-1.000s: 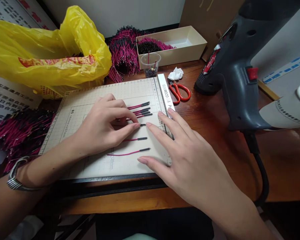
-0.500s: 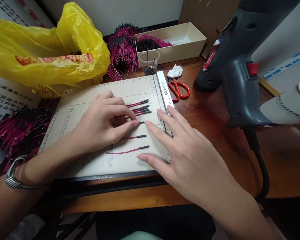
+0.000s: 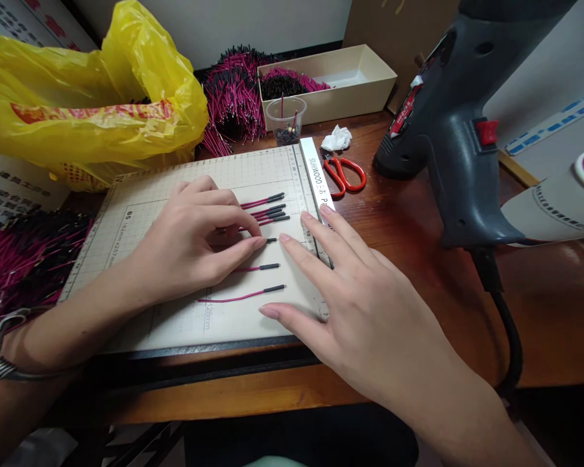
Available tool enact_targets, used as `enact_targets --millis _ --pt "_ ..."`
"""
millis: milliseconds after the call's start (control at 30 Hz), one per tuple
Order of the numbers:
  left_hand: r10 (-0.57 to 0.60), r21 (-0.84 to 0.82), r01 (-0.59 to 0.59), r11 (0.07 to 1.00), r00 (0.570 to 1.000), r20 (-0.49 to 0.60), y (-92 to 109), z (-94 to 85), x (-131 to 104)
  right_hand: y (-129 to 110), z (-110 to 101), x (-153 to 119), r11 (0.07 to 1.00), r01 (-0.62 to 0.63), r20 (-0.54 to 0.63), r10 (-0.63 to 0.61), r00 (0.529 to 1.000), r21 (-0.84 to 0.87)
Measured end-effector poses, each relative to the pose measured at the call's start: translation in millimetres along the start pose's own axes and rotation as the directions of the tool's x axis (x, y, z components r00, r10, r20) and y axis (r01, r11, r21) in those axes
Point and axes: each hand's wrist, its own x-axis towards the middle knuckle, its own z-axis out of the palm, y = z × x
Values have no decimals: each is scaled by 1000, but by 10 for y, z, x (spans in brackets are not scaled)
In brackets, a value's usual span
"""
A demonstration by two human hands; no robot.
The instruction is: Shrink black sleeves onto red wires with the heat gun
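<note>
Thumb and forefinger of my left hand [image 3: 194,237] pinch a short wire [image 3: 271,240], whose black sleeved end sticks out to the right past the fingertips. The rest of that wire is hidden under the hand. My right hand [image 3: 355,292] is spread with the fingers apart, its forefinger tip just right of the black end. Nothing shows in its grasp. Several magenta wires with black sleeves [image 3: 272,217] lie in a row on the paper cutter board [image 3: 170,331] behind the pinch. Nearer me lie two more, a half-covered wire [image 3: 267,266] and a fully visible wire [image 3: 243,298].
A heat gun [image 3: 457,143] stands at the right by a paper cup [image 3: 555,207]. Red-handled scissors [image 3: 345,175], crumpled tissue [image 3: 337,139], a clear cup [image 3: 286,120] and a cream box [image 3: 340,104] sit behind. Wire bundles [image 3: 236,104] and a yellow bag [image 3: 97,146] fill the left.
The whole view has shifted slightly, with things sitting a little farther left. Both hands keep nearly the same pose, the left still pinching the wire.
</note>
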Motion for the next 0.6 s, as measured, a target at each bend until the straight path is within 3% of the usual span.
enact_targets --millis 600 --pt "16 -18 -16 1000 999 40 23 -51 10 27 -23 -16 999 9 30 -11 999 50"
